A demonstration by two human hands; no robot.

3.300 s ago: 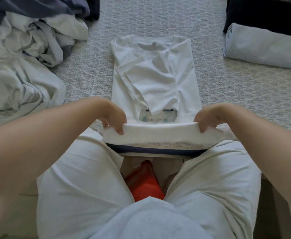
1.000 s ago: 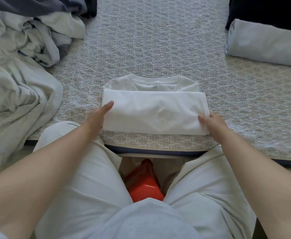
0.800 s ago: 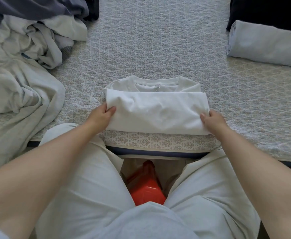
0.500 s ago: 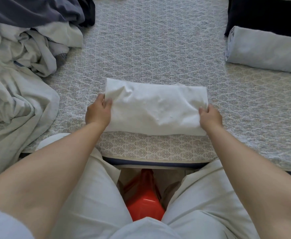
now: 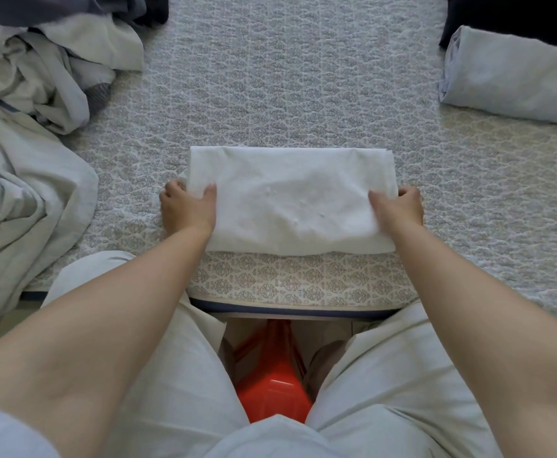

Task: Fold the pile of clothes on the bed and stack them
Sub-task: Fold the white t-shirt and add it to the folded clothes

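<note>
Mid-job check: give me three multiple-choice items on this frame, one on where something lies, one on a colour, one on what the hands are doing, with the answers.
1. Where is the unfolded pile of clothes relative to the folded white T-shirt?
A. To its left
B. To its right
C. Under it

2. What colour is the object on the floor between the person's knees?
A. Blue
B. Red
C. Green

3. How do the hands meet the folded white T-shirt?
A. Both hang clear of it
B. Only one touches it
C. Each grips one end

Answers:
1 A: the heap lies at the left edge of the bed.
2 B: the red object shows below the bed's edge.
3 C: the left hand and the right hand each have a thumb on top and fingers round an end.
</note>
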